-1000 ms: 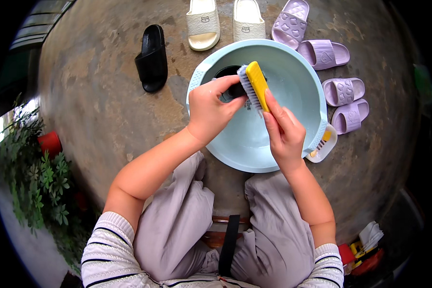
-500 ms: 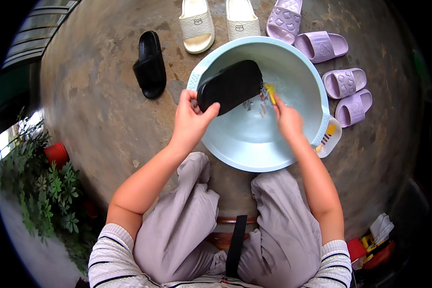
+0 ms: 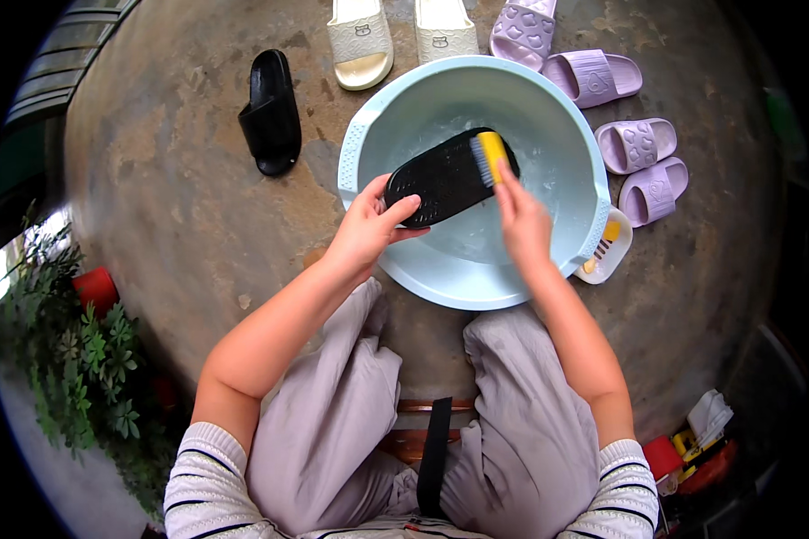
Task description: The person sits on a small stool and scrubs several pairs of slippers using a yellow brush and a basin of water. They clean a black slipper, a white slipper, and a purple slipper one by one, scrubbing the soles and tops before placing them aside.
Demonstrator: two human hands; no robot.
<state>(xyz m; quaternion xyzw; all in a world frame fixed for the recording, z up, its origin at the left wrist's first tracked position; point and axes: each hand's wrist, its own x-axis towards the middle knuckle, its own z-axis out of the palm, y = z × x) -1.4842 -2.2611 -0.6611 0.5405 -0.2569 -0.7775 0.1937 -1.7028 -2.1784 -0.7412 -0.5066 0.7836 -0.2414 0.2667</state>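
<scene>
My left hand [image 3: 368, 229] grips one end of a black slipper [image 3: 440, 187], its thumb lying on the wet face turned up toward me. The slipper is held tilted over a light blue plastic basin [image 3: 476, 289] with some water in it. In my right hand [image 3: 523, 220] is a scrubbing brush [image 3: 491, 154] with a yellow back and grey bristles. The bristles rest against the slipper's far right end. My fingers hide the brush's lower part.
A matching black slipper [image 3: 271, 117] lies left of the basin. Cream slippers [image 3: 361, 45] and several purple slippers [image 3: 595, 79] stand around its far and right sides. A white soap dish [image 3: 613, 256] with a yellow piece sits by the basin's right rim. Potted plants [image 3: 90, 359] are at left.
The brush has gone from just beyond the slipper's end, low in the basin, up onto the slipper's surface. The slipper has shifted slightly right and its face is turned more toward me.
</scene>
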